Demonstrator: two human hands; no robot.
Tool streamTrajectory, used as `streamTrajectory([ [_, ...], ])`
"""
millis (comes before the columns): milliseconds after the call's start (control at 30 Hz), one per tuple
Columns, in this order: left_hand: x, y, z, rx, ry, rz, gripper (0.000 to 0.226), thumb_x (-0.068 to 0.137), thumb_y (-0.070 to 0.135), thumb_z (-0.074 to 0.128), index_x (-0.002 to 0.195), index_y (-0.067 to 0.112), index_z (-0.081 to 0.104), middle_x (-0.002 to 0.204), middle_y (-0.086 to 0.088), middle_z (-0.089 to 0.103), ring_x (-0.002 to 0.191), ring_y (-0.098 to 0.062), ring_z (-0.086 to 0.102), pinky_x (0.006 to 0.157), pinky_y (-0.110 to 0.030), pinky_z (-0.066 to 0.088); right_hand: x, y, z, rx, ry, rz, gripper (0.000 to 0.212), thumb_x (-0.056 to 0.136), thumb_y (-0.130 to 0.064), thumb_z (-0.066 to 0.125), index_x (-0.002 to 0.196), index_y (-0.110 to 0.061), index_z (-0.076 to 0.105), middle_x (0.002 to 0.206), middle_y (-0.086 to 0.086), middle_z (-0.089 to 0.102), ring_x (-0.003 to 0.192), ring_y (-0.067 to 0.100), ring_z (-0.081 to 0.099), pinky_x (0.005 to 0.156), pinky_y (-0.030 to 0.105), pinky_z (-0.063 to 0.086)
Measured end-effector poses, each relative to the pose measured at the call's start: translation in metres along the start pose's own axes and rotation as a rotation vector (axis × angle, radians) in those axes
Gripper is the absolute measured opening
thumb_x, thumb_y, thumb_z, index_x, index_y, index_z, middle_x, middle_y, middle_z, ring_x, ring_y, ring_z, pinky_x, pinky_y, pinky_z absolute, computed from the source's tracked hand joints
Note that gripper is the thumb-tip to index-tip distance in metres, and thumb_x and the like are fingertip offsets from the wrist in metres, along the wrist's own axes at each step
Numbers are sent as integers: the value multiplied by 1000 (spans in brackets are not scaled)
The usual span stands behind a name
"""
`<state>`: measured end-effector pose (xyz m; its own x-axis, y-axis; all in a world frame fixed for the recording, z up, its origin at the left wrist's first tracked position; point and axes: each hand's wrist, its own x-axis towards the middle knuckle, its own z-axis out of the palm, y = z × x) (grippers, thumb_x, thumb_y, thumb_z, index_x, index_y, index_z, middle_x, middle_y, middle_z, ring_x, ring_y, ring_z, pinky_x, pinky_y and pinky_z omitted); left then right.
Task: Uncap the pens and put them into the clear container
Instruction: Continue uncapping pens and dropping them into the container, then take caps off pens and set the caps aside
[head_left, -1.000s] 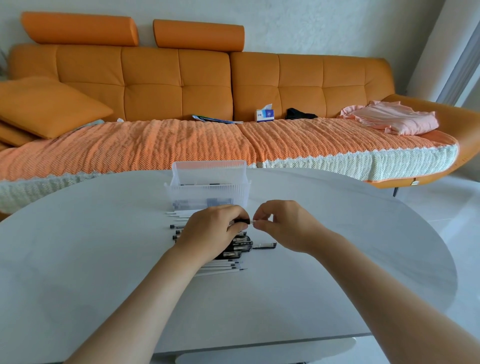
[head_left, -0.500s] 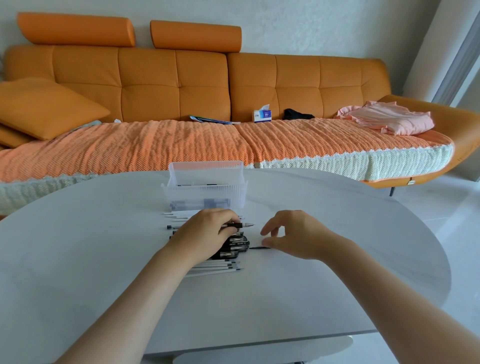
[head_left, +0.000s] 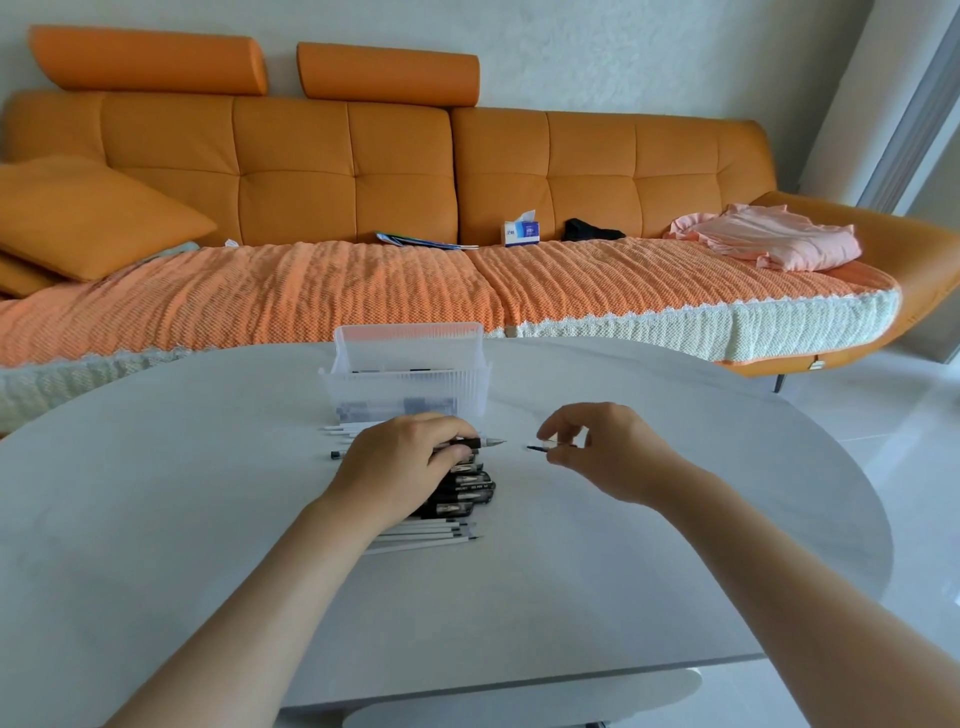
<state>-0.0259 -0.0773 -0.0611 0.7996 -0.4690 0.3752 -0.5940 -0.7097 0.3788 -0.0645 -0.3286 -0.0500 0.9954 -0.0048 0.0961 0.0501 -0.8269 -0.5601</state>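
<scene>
Pen (head_left: 483, 442) lies crosswise, tip pointing right, gripped by left hand (head_left: 400, 462) fingers; right hand (head_left: 608, 452) pinches cap (head_left: 545, 447).

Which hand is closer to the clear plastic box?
Left. The left hand lies just in front of the clear ribbed plastic container; the right hand is farther off to its right.

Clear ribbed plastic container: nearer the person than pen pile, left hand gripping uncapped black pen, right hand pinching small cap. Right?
No. Head view: clear ribbed plastic container stands beyond the pen pile. Left hand grips the uncapped black pen, right hand pinches the small cap.
</scene>
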Motion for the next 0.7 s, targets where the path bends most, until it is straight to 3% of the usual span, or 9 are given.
streamTrajectory([
  [100, 1, 1, 3, -25, -10, 6, 15, 92, 35, 61, 104, 40, 67, 101, 23, 65, 83, 2, 51, 65, -10, 35, 2, -6, 7, 24, 12, -37, 11, 87, -31, 72, 94, -40, 71, 90, -16, 62, 71, 9, 59, 65, 25, 49],
  [233, 3, 0, 4, -68, -19, 20, 14, 92, 32, 62, 103, 38, 68, 99, 21, 66, 84, 0, 53, 72, -25, 46, 5, -13, 10, 29, 22, -81, 11, 87, -33, 71, 94, -41, 71, 92, -15, 61, 72, 1, 56, 63, 17, 41],
  [333, 2, -2, 3, -79, -23, 33, 14, 91, 32, 63, 103, 37, 68, 98, 20, 66, 83, 0, 56, 74, -29, 49, 6, -17, 12, 18, 14, -103, 12, 87, -33, 72, 97, -40, 72, 92, -16, 61, 73, -1, 55, 63, 16, 39],
  [500, 1, -3, 4, -116, -35, 45, 12, 91, 33, 63, 102, 35, 68, 96, 19, 66, 83, 0, 56, 74, -27, 49, 5, -27, 16, 57, 15, -164, 13, 87, -31, 73, 96, -41, 72, 89, -14, 61, 75, -10, 52, 64, 10, 34],
  [700, 3, -3, 4, -170, -103, 51, 14, 96, 27, 57, 100, 26, 70, 85, 13, 62, 82, -4, 56, 71, -24, 43, 4, -37, 21, 6, -8, -129, 15, 90, -40, 68, 104, -37, 72, 89, -18, 64, 67, -7, 52, 60, 13, 34],
])
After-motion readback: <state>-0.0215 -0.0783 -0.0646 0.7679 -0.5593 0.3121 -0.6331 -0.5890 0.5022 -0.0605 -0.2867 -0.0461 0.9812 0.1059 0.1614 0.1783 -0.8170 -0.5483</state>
